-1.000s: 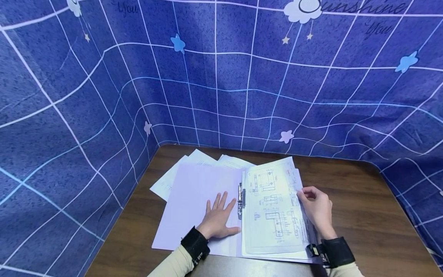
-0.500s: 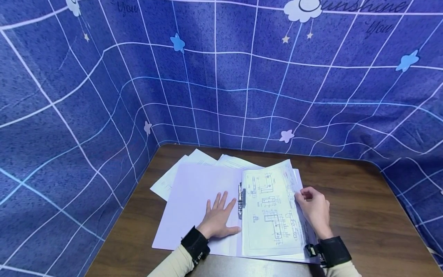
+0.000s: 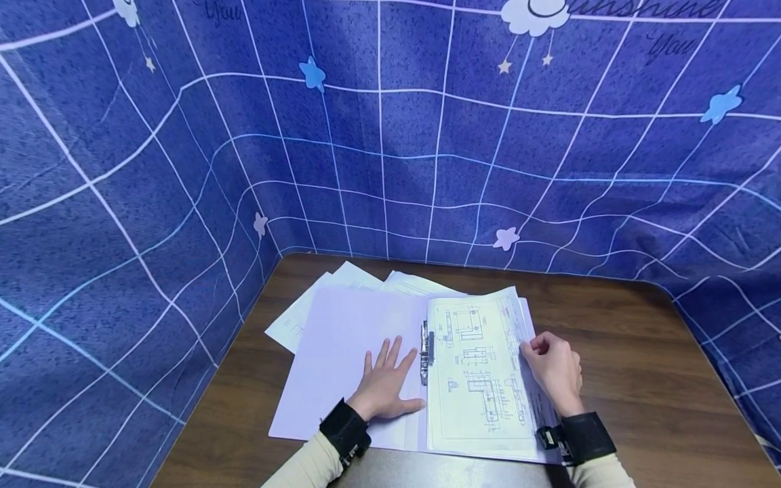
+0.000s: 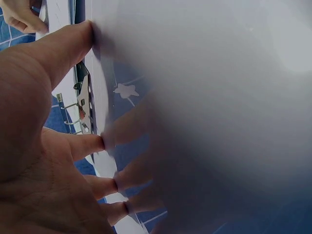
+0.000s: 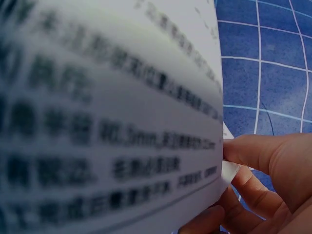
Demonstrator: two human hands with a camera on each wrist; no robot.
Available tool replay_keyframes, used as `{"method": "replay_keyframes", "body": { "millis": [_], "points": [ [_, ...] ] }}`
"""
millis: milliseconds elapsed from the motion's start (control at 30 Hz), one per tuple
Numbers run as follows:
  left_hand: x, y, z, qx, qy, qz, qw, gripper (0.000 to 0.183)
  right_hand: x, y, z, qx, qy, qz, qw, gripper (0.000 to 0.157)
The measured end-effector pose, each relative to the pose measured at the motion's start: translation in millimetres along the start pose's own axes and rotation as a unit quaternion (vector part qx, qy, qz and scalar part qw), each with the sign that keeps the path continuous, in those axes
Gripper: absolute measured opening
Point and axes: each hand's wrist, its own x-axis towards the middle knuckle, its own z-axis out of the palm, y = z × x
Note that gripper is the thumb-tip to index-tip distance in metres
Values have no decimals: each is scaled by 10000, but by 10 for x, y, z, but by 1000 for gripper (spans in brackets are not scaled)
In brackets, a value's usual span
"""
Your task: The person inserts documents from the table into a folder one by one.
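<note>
An open lilac folder (image 3: 354, 325) lies on the table with a metal clip (image 3: 425, 352) along its spine. On its right side is a stack of paper topped by a printed sheet of technical drawings (image 3: 451, 420). My left hand (image 3: 386, 390) rests on the folder's bare inner cover, fingers spread and straight, just left of the clip. With thumb and fingers, my right hand (image 3: 556, 369) pinches the right edge of the top sheet, which bows upward there. In the right wrist view the printed sheet (image 5: 146, 122) stands lifted beside the thumb.
Several loose printed papers (image 3: 350, 276) stick out from behind the folder at the back left. The wooden table (image 3: 647, 366) extends to the right. A blue patterned curtain (image 3: 427, 135) hangs along the back and left side.
My right hand has moved slightly left with the sheet's edge. The sheet's raised far corner has come down a little toward the folder. The left hand has stayed in place.
</note>
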Motion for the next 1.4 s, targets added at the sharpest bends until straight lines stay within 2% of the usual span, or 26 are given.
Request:
{"method": "replay_keyframes", "body": {
  "millis": [500, 900, 1033, 1200, 1300, 1400],
  "points": [
    [5, 6, -2, -11, 5, 9, 10000, 98, -8, 33, 29, -36, -60, 56, 10000, 17],
    [12, 2, 7, -10, -13, -32, 10000, 97, -4, 154, 66, -420, -501, 127, 9978, 20],
    [16, 5, 9, -7, -27, -33, 10000, 97, 8, 168, 91, -537, -528, 28, 9972, 26],
    [24, 4, 11, 17, -15, -52, 10000, 98, -6, 155, 135, -677, -573, -279, 9957, 52],
    [24, 2, 13, 29, -13, -58, 10000, 98, -23, 139, 157, -838, -658, -421, 9934, 52],
    [20, 0, 14, 16, -10, -51, 10000, 97, -39, 127, 179, -1023, -774, -503, 9905, 42]
  ]
}}
